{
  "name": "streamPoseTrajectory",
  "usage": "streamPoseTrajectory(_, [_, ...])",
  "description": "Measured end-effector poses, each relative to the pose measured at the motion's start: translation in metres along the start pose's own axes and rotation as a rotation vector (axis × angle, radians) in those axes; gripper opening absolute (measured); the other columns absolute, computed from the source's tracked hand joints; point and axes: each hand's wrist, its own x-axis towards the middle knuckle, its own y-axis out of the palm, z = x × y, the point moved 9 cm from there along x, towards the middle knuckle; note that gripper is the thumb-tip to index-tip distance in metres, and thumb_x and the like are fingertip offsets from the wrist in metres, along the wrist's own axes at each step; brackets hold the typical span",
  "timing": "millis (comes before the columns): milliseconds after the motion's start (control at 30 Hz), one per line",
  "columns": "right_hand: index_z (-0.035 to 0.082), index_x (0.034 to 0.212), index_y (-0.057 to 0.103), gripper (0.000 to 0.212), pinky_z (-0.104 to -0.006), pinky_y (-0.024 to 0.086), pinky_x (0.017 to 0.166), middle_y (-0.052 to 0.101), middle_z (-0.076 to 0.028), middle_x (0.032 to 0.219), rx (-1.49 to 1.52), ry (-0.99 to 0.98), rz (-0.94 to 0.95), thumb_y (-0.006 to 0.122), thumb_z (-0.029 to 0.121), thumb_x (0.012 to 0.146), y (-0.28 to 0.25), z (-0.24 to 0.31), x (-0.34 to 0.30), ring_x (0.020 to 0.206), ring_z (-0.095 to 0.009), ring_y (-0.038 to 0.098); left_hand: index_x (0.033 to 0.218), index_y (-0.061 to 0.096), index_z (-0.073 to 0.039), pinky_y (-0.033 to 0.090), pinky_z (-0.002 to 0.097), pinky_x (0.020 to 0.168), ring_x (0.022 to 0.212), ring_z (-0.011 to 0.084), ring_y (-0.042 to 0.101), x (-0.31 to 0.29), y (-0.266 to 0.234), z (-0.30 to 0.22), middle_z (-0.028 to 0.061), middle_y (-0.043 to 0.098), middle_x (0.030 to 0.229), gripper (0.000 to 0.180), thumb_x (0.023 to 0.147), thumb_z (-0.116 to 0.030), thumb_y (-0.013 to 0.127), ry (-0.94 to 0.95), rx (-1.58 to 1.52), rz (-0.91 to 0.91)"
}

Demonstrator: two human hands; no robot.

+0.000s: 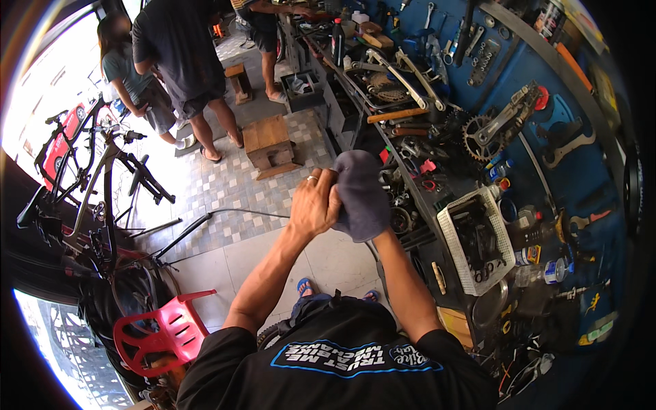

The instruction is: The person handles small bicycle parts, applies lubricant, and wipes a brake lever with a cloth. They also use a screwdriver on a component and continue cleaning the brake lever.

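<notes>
Grey-blue cloth [360, 195], bunched into a soft lump, sits raised in front of the person's chest, between both hands and just left of the workbench edge. Largest around it is the long workbench [437, 205] running up the right side, crowded with tools and bicycle parts, backed by a blue tool board [547, 157] hung with wrenches. On the left stands a dark bicycle frame [102, 184] in a stand, with a red plastic chair [160, 335] below it near the lower edge. Further back on the tiled floor sit a wooden stool [270, 145] and two people standing beside it. On the bench lie a white perforated basket [475, 239] holding dark parts and, higher up, a toothed chainring with crank [488, 133].

The left hand [314, 205], a ring on one finger, is curled closed around the cloth's left side, gripping it. The right hand is wrapped inside the cloth and hidden, so I cannot tell how its fingers stand; only the forearm shows below.
</notes>
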Motion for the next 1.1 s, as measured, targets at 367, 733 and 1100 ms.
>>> streamPoseTrajectory(367, [0.004, 0.097, 0.073, 0.025, -0.0419, 0.052, 0.096, 0.068, -0.016, 0.106, -0.407, 0.222, 0.282, 0.07, 0.018, 0.077, 0.042, -0.025, -0.004, 0.107, -0.033, 0.066, 0.121, 0.055, -0.001, 0.054, 0.05, 0.069, 0.077, 0.0454, 0.07, -0.064, 0.037, 0.042, 0.0273, 0.07, 0.081, 0.043, 0.102, -0.039, 0.062, -0.411, 0.046, 0.333])
streamPoseTrajectory(733, [0.007, 0.109, 0.064, 0.022, -0.0478, 0.056, 0.069, 0.068, -0.018, 0.088, 0.119, 0.433, 0.592, 0.063, 0.017, 0.089, 0.059, -0.022, -0.108, 0.082, -0.038, 0.069, 0.099, 0.063, -0.011, 0.056, 0.0477, 0.061, 0.072, 0.0341, 0.071, -0.07, 0.03, 0.04, 0.0108, 0.068, 0.076, 0.016, 0.092, -0.025, 0.066, 0.307, 0.576, 0.736])
streamPoseTrajectory(1100, [0.004, 0.124, 0.063, 0.039, -0.0449, 0.054, 0.086, 0.067, -0.016, 0.109, -0.113, 0.589, 0.001, 0.066, 0.018, 0.087, -0.071, -0.062, -0.208, 0.096, -0.036, 0.066, 0.093, 0.069, -0.003, 0.045, 0.0367, 0.057, 0.058, 0.0138, 0.055, -0.078, 0.124, 0.019, 0.0071, 0.061, 0.062, 0.04, 0.1, -0.042, 0.071, -0.328, -0.399, 0.842])
